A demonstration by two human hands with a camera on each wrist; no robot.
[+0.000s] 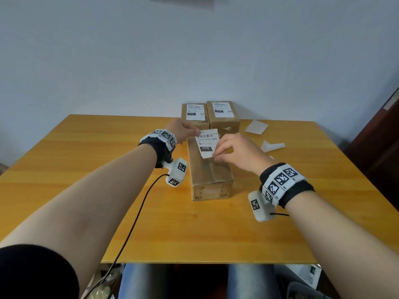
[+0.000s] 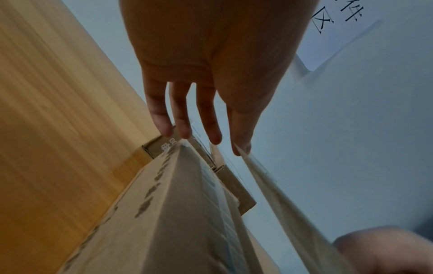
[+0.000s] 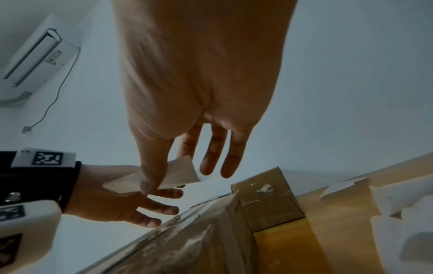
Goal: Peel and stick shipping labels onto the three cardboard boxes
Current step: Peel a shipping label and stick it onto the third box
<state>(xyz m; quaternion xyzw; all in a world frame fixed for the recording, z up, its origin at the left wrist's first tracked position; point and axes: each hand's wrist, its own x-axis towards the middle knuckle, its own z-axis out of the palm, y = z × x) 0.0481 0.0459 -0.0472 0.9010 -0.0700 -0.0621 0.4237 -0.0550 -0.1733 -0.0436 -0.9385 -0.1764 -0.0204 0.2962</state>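
Both hands are working one shipping label [image 1: 207, 143] right now. Left hand [image 1: 183, 131] is pinching the label's upper left corner between thumb and forefinger, with the other fingers hanging loose and fairly straight in the left wrist view. Right hand [image 1: 238, 152] is pinching the lower right edge between thumb [image 3: 150, 178] and fingertip, the remaining fingers stretched out. So the label is being held taut between the two, printed side up, hovering just over the far end of the nearest cardboard box [image 1: 210, 175]. Whether the sheet is actually touching the box top yet, can't tell; from the wrist cameras it's looking lifted clear.

That near box is lying lengthwise toward the person in the middle of the wooden table [image 1: 86, 190], tape running down its top. Two more boxes are sitting side by side at the far edge against the wall: the left rear box [image 1: 195, 116] and the right rear box [image 1: 223, 116], each already wearing a white label on top.

Off to the right of the boxes, a couple of white backing scraps [image 1: 272, 145] are lying curled on the table, well apart from the hands.
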